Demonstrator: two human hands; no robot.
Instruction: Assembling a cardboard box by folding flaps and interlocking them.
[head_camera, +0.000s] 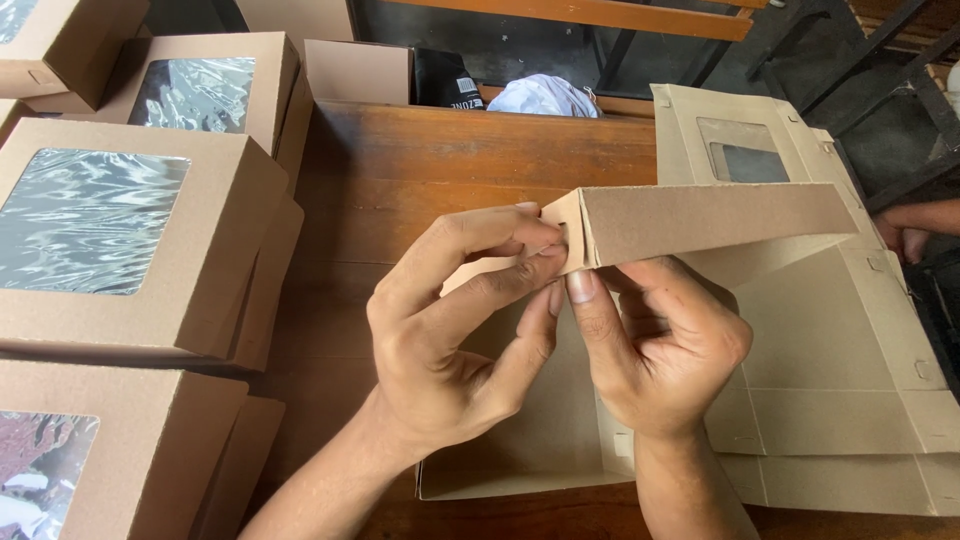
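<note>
A half-folded brown cardboard box (700, 220) is raised above the wooden table (450, 160). My left hand (450, 320) pinches the box's near-left corner, thumb and fingers pressed on the corner flap. My right hand (660, 340) grips the same corner from below and the right, thumb up against the side wall. The box's base (540, 440) rests on the table under my wrists. Its lid panel with a window cut-out (745, 150) lies flat behind.
Several finished brown boxes with clear film windows (110, 230) are stacked along the left. A flat box blank (850, 470) lies under the one held. White cloth (545, 97) and a dark item sit at the table's far edge. Another person's hand (910, 230) shows at the right.
</note>
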